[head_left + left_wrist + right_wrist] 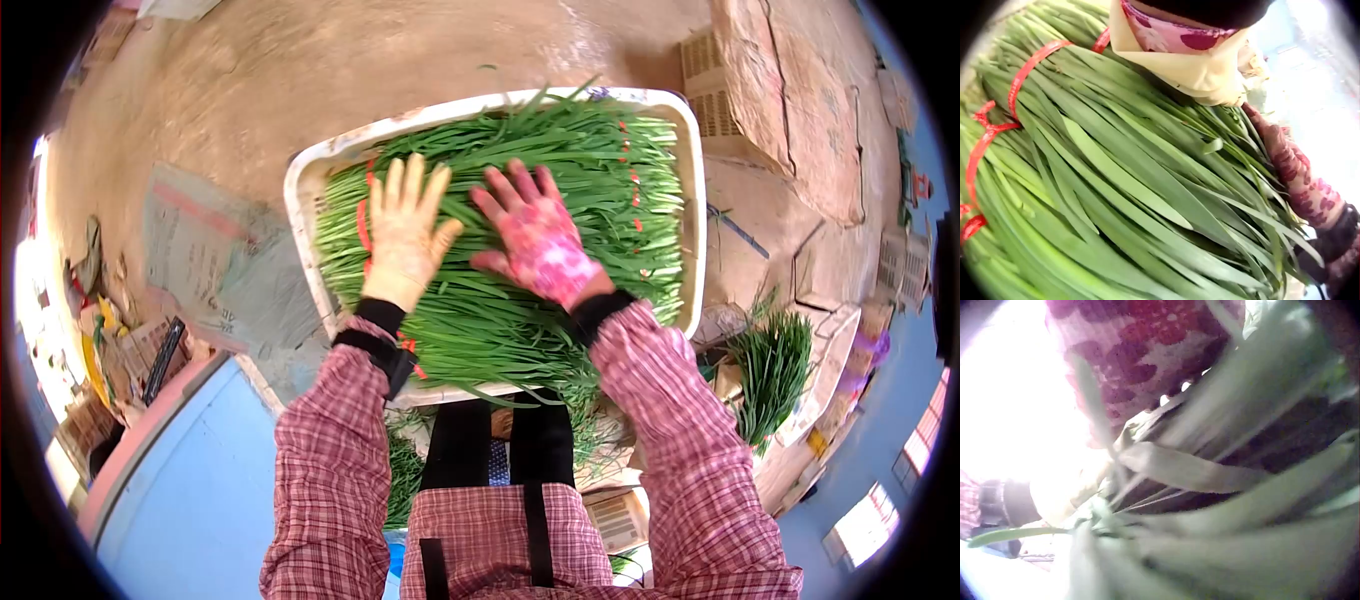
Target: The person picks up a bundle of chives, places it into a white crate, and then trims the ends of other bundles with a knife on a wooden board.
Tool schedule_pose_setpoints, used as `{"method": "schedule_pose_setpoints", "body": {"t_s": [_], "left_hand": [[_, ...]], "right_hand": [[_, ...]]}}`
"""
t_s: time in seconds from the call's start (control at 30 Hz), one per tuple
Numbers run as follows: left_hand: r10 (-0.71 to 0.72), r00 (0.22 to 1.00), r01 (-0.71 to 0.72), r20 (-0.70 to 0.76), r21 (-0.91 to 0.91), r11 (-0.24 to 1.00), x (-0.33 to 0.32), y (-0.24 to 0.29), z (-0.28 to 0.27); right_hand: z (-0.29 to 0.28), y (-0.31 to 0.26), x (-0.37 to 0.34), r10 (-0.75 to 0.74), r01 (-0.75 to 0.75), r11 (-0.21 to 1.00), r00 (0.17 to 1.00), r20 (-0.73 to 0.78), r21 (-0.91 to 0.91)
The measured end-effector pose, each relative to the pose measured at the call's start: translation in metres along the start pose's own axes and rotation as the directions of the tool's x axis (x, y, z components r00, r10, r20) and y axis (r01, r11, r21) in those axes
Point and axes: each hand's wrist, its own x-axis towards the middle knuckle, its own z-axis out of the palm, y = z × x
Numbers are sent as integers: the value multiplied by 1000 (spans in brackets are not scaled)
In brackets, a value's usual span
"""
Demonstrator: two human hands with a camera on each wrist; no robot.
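Bundles of garlic chives (480, 330), bound with red ties (363, 225), fill a white plastic crate (697, 240). My left hand (405, 230), in a cream glove, lies over the left part of the leaves with its fingers straight and thumb out. To its right, my right hand (540, 235) wears a pink floral glove and spreads its fingers across the middle of the leaves. In the left wrist view, long flat leaves (1141, 169) pass beneath the cream glove (1204, 78). Blurred leaves (1229, 544) crowd the right wrist view below the floral glove (1141, 350).
More chives (775, 370) lie to the right, beside a light-coloured container. Cardboard boxes (770, 90) stand at the upper right. Plastic sheeting (215, 260) lies left of the crate, and a blue panel (190, 470) fills the lower left.
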Motion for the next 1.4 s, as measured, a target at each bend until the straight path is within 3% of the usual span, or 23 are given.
{"method": "schedule_pose_setpoints", "body": {"t_s": [0.1,0.23,0.3,0.33,0.37,0.43,0.47,0.5,0.57,0.7,0.8,0.9,0.97,1.03,1.07,1.17,1.23,1.3,1.37,1.4], "left_hand": [[-36,991,44,127,-58,997,-26,30,-1],[-111,988,120,104,-79,990,-22,35,20],[-136,979,147,153,-60,987,-21,36,11],[-97,990,110,107,-121,987,-22,38,0],[-106,989,114,108,-73,991,-19,45,-10],[-84,990,93,110,-81,992,-21,47,-18],[-27,998,35,49,-171,985,-26,50,-26],[-4,999,7,36,-94,995,-39,36,-15],[-12,1000,13,22,-43,999,-54,55,-41],[-59,992,73,110,-125,989,-97,70,-60],[-80,967,108,243,-102,989,-129,96,-71],[-52,939,121,339,-187,975,-139,140,-86],[-76,931,182,358,-272,945,-141,181,-92],[-60,918,218,391,-374,902,-160,195,-74],[-56,928,220,368,-421,880,-171,203,-61],[-31,867,307,497,-484,819,-198,258,-40],[18,851,331,524,-563,757,-215,307,-17],[111,811,283,575,-551,785,-214,373,-11],[197,760,214,619,-525,824,-213,430,-3],[211,740,226,638,-532,816,-215,455,3]], "right_hand": [[-18,-26,-29,-33,29,999,987,156,28],[28,-5,-47,-14,61,989,945,328,-136],[25,-9,-40,-24,51,995,958,287,-86],[22,-10,-49,-90,95,995,979,184,-19],[21,-16,-56,-81,80,996,994,74,29],[-13,-50,-64,45,-43,999,994,96,-26],[-2,-61,-81,144,-140,987,988,-50,77],[4,-76,-106,229,-190,962,952,-203,195],[-19,-98,-156,463,-303,801,860,-214,517],[-19,-114,-267,795,-680,497,605,31,540],[-28,-111,-366,927,-796,320,376,5,513],[-4,-83,-477,988,-878,157,144,-63,453],[2,-53,-556,969,-876,151,40,-244,458],[-22,-17,-624,956,-959,-21,-102,-275,281],[-31,5,-660,946,-951,-96,-179,-269,294],[-50,71,-752,908,-921,-323,-367,-203,220],[-50,113,-800,923,-963,-241,-265,-277,121],[-36,157,-839,934,-997,-65,-73,-350,33],[-38,176,-848,972,-999,-31,-36,-232,26],[-42,180,-845,979,-996,-70,-77,-187,47]]}}
